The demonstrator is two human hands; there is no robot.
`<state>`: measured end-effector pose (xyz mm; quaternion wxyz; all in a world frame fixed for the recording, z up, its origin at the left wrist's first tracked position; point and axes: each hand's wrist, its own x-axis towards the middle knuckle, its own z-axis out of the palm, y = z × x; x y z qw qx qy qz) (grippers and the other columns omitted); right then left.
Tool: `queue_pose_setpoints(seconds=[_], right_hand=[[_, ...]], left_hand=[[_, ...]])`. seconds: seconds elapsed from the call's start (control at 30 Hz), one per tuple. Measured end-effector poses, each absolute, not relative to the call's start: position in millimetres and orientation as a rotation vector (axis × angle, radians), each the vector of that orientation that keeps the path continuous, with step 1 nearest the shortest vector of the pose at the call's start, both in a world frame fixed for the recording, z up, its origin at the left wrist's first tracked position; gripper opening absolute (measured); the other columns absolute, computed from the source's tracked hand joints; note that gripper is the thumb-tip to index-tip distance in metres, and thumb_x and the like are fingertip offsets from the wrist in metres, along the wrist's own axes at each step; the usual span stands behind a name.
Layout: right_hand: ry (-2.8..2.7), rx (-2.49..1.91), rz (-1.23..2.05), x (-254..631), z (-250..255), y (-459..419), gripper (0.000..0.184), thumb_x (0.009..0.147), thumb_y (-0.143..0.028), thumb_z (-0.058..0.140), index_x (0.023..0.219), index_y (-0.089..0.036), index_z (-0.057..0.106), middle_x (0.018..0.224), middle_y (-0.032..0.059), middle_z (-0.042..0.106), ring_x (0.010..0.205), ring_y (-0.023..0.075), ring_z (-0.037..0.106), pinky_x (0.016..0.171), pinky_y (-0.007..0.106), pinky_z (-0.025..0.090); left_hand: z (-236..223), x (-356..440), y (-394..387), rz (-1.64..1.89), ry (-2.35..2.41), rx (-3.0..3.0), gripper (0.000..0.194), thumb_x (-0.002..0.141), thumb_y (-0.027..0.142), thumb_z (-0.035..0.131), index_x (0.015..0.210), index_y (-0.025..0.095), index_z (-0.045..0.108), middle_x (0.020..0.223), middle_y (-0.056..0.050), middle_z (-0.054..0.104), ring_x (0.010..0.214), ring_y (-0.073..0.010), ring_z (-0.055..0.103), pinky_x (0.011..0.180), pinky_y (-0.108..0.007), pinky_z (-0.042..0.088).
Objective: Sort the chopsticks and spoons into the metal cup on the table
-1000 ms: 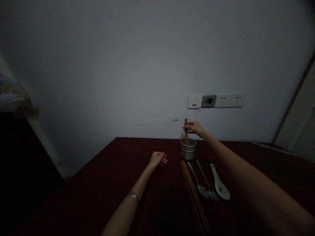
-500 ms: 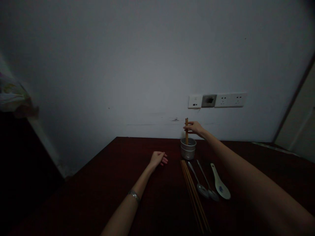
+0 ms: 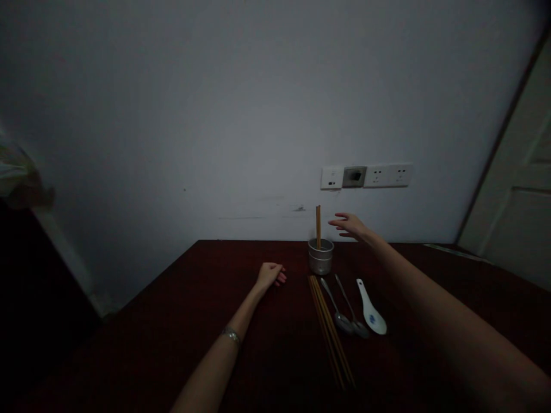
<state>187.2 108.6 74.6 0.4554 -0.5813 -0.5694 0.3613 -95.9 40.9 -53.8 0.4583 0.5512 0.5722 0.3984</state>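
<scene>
My right hand (image 3: 349, 225) is in the air to the right of the metal cup (image 3: 320, 263), its fingers spread and holding nothing. Chopsticks (image 3: 318, 226) stand upright in that cup, apart from my fingertips. On the table, left of the cup, rests my left hand (image 3: 270, 275), empty, with loosely bent fingers. In front of the cup lie several loose chopsticks (image 3: 329, 330) side by side. To their right are two metal spoons, one (image 3: 343, 322) beside the other (image 3: 360, 328), and then a white ceramic spoon (image 3: 372, 315) with a blue mark.
The dark red table (image 3: 232, 258) meets a grey wall (image 3: 241, 115) at the back. Wall sockets (image 3: 365, 176) sit above the cup. At the far left is a plastic bag (image 3: 15, 169), and a pale door (image 3: 525, 212) stands at the right.
My right hand has let go of the chopsticks, which now stand in the cup, and has moved off to the right with fingers spread. The left hand stays put. My view has shifted slightly.
</scene>
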Motion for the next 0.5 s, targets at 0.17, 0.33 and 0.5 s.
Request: queue_pose_setpoints(seconds=[0.17,0.33,0.5], right_hand=[[-1.346,-1.555,0.733,233.8,43.7,85.6,0.049,0.072,-0.028,0.059,0.118,-0.011,0.049,0.103,0.0157,0.061,0.077,0.0181,0.062,0.056,0.025,0.05],[-1.463,-1.708,0.468,278.1,-7.1,47.3,0.039,0.075,-0.025,0.053,0.111,-0.009,0.054,0.095,0.0123,0.065,0.083,0.0186,0.062,0.07,0.026,0.049],[-1.615,-1.872,0.232,295.7,-51.9,3.1,0.038,0.077,-0.025,0.048,0.111,-0.01,0.054,0.102,0.0126,0.063,0.094,0.0217,0.06,0.083,0.03,0.044]], left_hand=[[-58.5,-96.1,43.2,1.033,1.415,1.397,0.021,0.079,0.022,0.042,0.074,0.009,0.058,0.059,-0.006,0.063,0.048,-0.0102,0.058,0.039,-0.016,0.038],[-54.3,-90.3,33.4,1.056,1.537,1.49,0.02,0.077,0.02,0.042,0.074,0.009,0.059,0.064,-0.006,0.065,0.052,-0.0095,0.059,0.043,-0.015,0.04],[-48.7,-81.1,18.4,1.061,1.695,1.602,0.014,0.07,0.018,0.051,0.07,0.011,0.063,0.069,-0.006,0.066,0.066,-0.0134,0.061,0.058,-0.019,0.044]])
